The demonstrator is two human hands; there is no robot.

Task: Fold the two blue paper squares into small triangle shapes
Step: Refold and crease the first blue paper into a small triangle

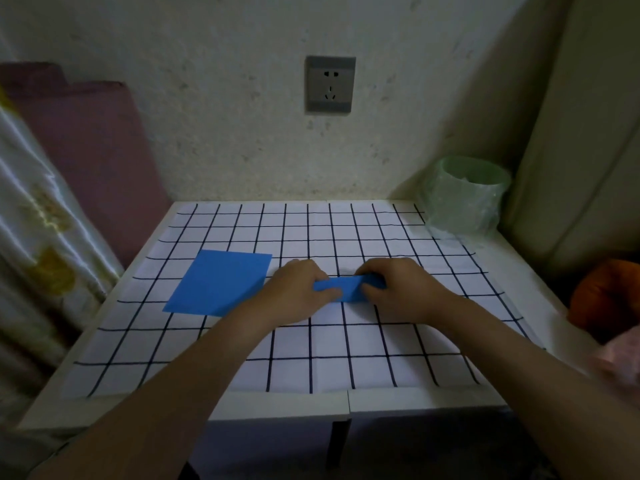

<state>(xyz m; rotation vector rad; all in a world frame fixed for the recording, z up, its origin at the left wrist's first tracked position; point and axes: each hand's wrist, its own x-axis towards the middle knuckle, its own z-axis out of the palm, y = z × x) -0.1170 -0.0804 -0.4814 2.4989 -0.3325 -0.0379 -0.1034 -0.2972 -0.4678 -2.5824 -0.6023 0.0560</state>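
Note:
A flat blue paper square [218, 283] lies unfolded on the left middle of the grid-patterned table [311, 358]. Just right of it, a second blue paper [349, 289], folded into a narrow strip, sits between my hands. My left hand [298, 289] pinches the strip's left end, thumb on top. At the strip's right end my right hand [398, 289] pinches it with curled fingers. Both hands cover the strip's ends, so its full shape is hidden.
A small green bin lined with a plastic bag [465, 195] stands at the table's back right corner. A wall with a socket [330, 84] rises behind the table. Fabric [52, 237] lies along the left edge, and an orange object [606, 296] sits off the right side.

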